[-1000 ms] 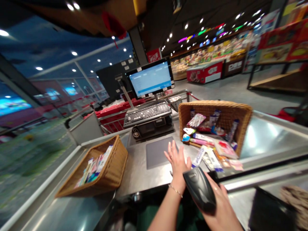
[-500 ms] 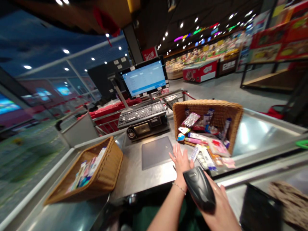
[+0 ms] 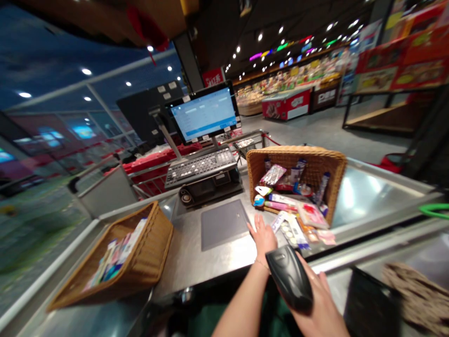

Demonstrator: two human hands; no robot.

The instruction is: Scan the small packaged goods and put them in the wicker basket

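My right hand (image 3: 321, 304) is shut around a black handheld barcode scanner (image 3: 289, 278), which is held low over the counter's near edge. My left hand (image 3: 263, 236) is open, with a thin bracelet at the wrist and empty fingers resting near the steel counter (image 3: 185, 267). Just to its right lie loose toothpaste boxes (image 3: 289, 229) and other small packets. These have spread out from a tilted wicker basket (image 3: 298, 157). A grey scale pad (image 3: 222, 224) sits to the left of my left hand.
A second wicker basket (image 3: 156, 234) of boxed goods tilts at the counter's left. Behind stand a till monitor (image 3: 203, 112) and keypad (image 3: 199, 167), with a red-lined cart (image 3: 157, 171) beyond. A black bag (image 3: 372, 304) sits at lower right.
The whole scene has slid left in view as my head turned right. My left hand's fingers have drawn closer together, and the scanner stays in my right hand.
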